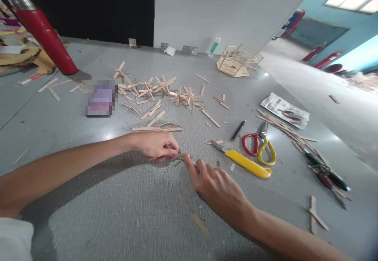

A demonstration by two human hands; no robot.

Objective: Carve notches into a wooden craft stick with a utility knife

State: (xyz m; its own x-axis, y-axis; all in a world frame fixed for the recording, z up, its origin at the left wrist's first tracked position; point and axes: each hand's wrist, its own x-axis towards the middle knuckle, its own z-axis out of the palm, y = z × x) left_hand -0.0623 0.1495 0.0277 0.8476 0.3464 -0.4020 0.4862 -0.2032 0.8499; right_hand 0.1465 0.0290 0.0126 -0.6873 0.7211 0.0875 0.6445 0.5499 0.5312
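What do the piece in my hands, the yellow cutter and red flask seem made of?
Held piece: probably bare wood, tan and matte. Yellow cutter: likely plastic, evenly coloured, ridged; grey metal-looking blade. Red flask: perhaps painted metal, glossy; silvery top.

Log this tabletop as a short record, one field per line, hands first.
Left hand: pinching a small wooden piece
Right hand: fingers closed at the piece's other end
Beyond the hands: scattered flat wooden sticks, some overlapping
Right of the hands: yellow cutter, scissors with one red and one yellow handle, thin black pen-like item
Far right: printed packet, dark-handled tools
Back right: open wooden frame
Back left: red bottle with silver top
Unclear: pixelated phone-like object
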